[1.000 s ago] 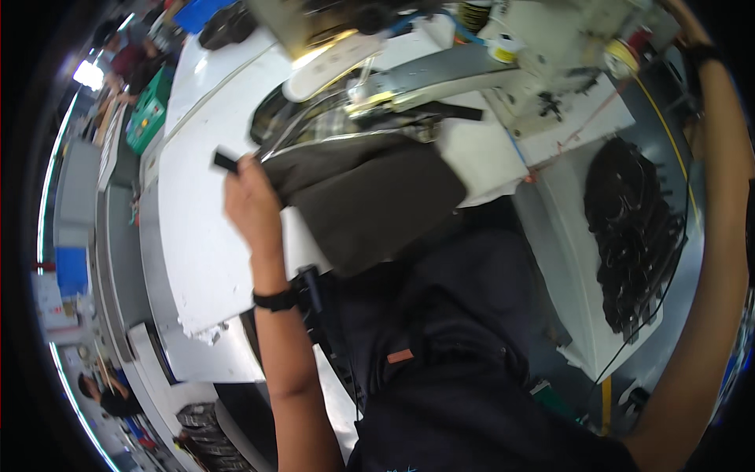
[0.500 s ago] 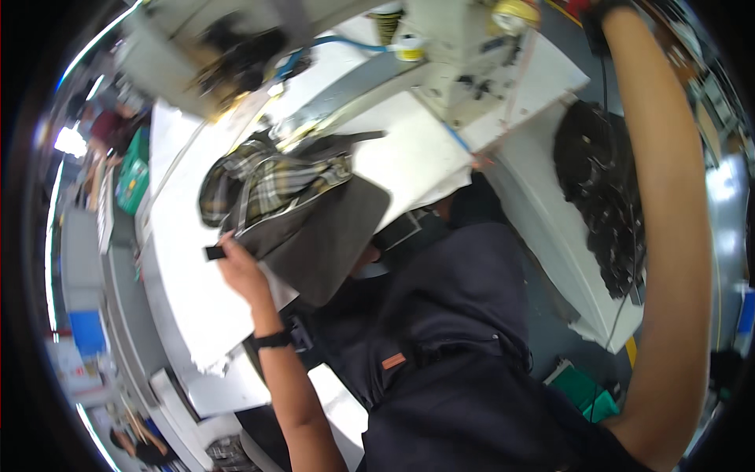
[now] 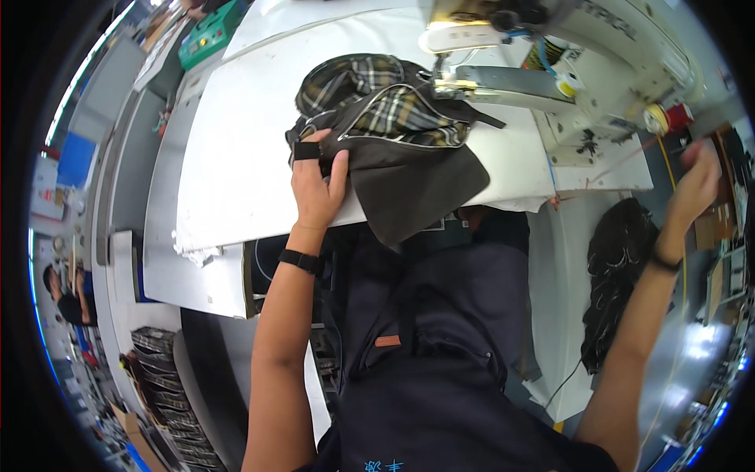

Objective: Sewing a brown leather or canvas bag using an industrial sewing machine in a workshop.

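The bag [image 3: 417, 193] is a dark brownish grey, and its lining [image 3: 401, 114] shows a plaid of black, white and mustard yellow. I see a white tabletop [image 3: 228, 165], a near-black garment [image 3: 440, 307] with an orange-brown patch [image 3: 388, 341], and a bright green box [image 3: 206, 39].

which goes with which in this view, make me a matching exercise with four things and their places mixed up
Things
1. left hand
2. right hand
3. plaid lining
4. small orange-brown patch

Places
A. on the dark clothing
B. out past the right side of the white table, blurred
C. at the left end of the dark bag, a black strip across its fingers
D. showing in the bag's opening

Pairs: 1-C, 2-B, 3-D, 4-A
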Demonstrator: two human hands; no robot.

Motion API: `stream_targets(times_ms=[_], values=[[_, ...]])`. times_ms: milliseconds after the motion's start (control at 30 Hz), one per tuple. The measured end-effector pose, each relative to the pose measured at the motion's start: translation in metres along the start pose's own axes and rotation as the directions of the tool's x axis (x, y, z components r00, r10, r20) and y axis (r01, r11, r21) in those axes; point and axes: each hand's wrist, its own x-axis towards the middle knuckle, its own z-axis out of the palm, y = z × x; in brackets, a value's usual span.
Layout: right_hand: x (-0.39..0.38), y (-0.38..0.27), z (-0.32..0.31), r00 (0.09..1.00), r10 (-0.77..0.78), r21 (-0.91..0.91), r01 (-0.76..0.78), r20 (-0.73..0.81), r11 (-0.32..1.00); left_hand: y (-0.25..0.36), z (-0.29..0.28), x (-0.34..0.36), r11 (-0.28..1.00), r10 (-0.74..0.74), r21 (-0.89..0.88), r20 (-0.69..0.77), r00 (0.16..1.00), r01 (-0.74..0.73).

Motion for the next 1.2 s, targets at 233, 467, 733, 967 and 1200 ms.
stream_targets(times_ms=[233,467,733,967,1200], values=[[-0.214,-0.024,0.095,0.762,0.278,-0.114,-0.262,0.585,0.958,-0.007,0.003,0.001,0.997,-0.01,-0.071,-0.018,1.0,0.009],[-0.224,-0.006,0.126,0.713,0.402,-0.052,-0.458,0.574,0.887,-0.008,0.004,-0.001,0.993,-0.049,-0.11,-0.012,0.999,0.048],[-0.219,0.006,0.095,0.586,0.524,-0.309,-0.431,0.618,0.848,-0.01,0.004,0.0,0.983,-0.083,-0.166,-0.01,0.997,0.08],[-0.189,-0.104,0.081,0.607,0.556,-0.181,-0.567,0.567,0.804,-0.011,0.004,-0.001,0.976,-0.089,-0.2,-0.033,0.995,0.081],[-0.175,-0.244,0.165,0.502,-0.144,0.182,-0.027,0.853,0.983,-0.01,0.002,0.0,0.983,-0.06,-0.178,-0.075,0.995,0.046]])
